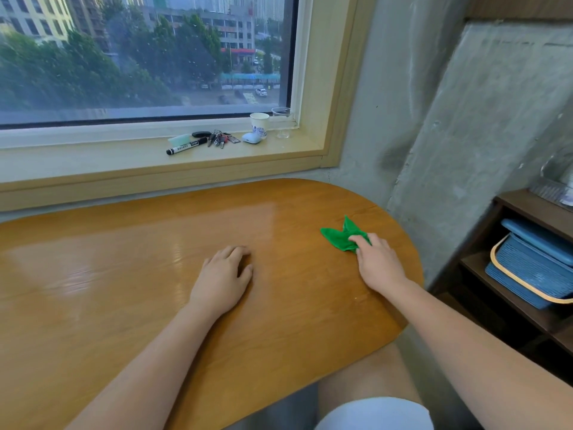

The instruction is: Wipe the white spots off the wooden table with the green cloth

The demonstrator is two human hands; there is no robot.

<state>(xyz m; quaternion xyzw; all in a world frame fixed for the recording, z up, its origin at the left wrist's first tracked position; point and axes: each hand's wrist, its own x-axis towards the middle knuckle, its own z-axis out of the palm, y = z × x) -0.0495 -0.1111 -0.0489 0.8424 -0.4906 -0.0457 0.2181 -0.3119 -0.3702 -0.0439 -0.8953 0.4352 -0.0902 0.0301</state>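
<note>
A wooden worktop [124, 274] with a rounded right end fills the lower left and centre of the frame, its glossy surface catching pale reflections from the window [139, 54] that spans the upper left. On the sill [77, 162] below the glass, left to right, lie a pale green block [179, 139], a black marker [187, 147], a bunch of keys [220, 138], a small white case [251, 137], a paper cup [259, 124] and a clear cup [282, 122].

At centre frame the left hand [221, 282] rests palm down on the worktop, fingers loosely curled and close together, thumb out to the right, holding nothing. A tiny pale fleck [355, 298] shows on the wood to the right of it, near the right forearm; whether it is a spot or a glint I cannot tell.

Further right, near the curved end of the worktop, the cloth [336, 237] lies bunched on the wood, two points sticking up and left. The right hand [376, 263] has its fingertips pressed together on the cloth's right part, pinning it to the surface, with the palm over the wood behind it.

At the lower centre-right a bare knee and pale shorts [372, 414] show under the worktop's edge. At the right edge of the frame a dark shelf [527, 315] stands against the grey concrete wall [465, 119], holding a blue basket [533, 268] with a light handle.
</note>
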